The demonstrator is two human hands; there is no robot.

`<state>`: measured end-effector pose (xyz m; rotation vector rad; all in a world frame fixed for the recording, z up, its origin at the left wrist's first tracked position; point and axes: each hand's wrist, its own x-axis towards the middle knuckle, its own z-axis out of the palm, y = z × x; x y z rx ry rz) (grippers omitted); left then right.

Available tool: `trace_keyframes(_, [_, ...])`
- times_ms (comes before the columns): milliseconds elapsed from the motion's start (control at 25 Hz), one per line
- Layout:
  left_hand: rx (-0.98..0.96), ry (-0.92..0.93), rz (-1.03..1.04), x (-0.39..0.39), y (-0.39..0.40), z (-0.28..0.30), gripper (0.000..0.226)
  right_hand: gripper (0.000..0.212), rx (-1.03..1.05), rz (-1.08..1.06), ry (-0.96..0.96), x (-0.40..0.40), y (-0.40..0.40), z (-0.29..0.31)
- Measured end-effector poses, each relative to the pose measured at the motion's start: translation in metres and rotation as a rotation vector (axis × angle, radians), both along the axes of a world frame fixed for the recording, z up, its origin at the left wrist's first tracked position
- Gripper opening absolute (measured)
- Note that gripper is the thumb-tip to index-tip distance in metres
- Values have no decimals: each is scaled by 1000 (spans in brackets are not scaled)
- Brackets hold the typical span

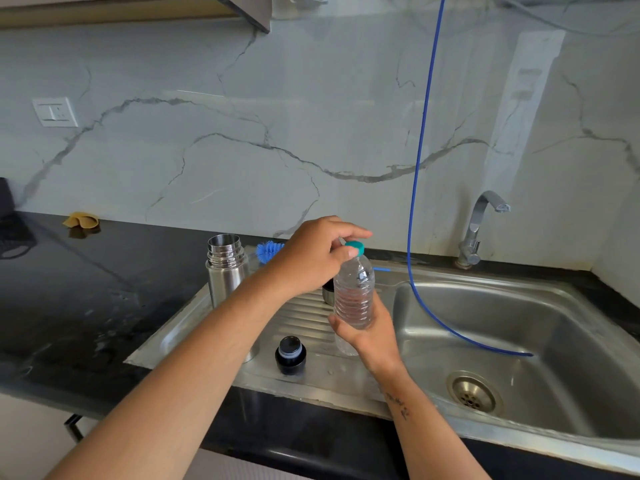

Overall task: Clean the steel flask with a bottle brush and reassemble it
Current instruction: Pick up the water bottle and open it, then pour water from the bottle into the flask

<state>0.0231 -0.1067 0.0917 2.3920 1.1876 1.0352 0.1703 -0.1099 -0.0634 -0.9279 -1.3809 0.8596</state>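
The left hand (311,258) pinched the teal cap (356,247) of a water bottle (354,296) gripped by the right hand (372,332). The open steel flask (225,268) stood at nine o'clock, unfilled; uncapping and pouring likely came next.

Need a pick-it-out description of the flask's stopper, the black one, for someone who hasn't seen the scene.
Start at the steel sink and look at its ribbed draining board on the left. The stopper stands near the board's front edge, in front of the open steel flask. It is the only short black plug there, standing free, with neither hand on it.
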Motion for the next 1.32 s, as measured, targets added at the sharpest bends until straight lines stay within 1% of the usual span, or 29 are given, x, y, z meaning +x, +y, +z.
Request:
trace_keyframes(80, [36, 104, 23, -3, -2, 0, 31, 51, 1, -1, -23, -2, -1, -1])
trace_keyframes(160, [71, 157, 84, -6, -5, -1, 23, 49, 11, -7, -52, -4, 0, -2])
trace_keyframes(200, [96, 173, 122, -7, -7, -2, 23, 48, 17, -10, -65, -5, 0, -3])
trace_keyframes(320, [180, 159, 256, -13, -15, -4, 35, 50, 15, 8, -81, -8, 0, -6])
trace_keyframes(400, [223, 42, 301, -21, -23, -4, 36, 51, 13, 29, -92, -9, -2, -6])
trace_keyframes(520, [209, -283, 295, -44, -45, -1, 26, 54, 11, 53, -94, -10, -5, -7])
trace_keyframes(600, [162, -465, 313, -68, -66, -5, 26, 58, 2, 72, -100, -10, -5, -7])
trace_keyframes(720, [106, -622, 426, -111, -86, -28, 30, 61, -19, 76, -118, -11, -7, -7])
trace_keyframes(800, [51, -648, 582, -142, -79, -51, 34, 62, -31, 64, -133, -12, -7, -7])
trace_keyframes(880, [-15, -594, 754, -171, -57, -75, 34, 62, -34, 52, -144, -13, -8, -6])
trace_keyframes(960, [-84, -468, 880, -195, -30, -99, 35, 63, -35, 45, -152, -13, -8, -6])
trace_keyframes(1040, [-139, -324, 930, -216, -2, -122, 37, 63, -35, 38, -153, -13, -7, -6])
trace_keyframes(1160, [-194, -133, 982, -240, 28, -149, 37, 56, -33, 31, -139, -12, -7, -7])
trace_keyframes(1320, [-254, 2, 1043, -256, 46, -165, 30, 52, -37, 21, -133, -12, -4, -10])
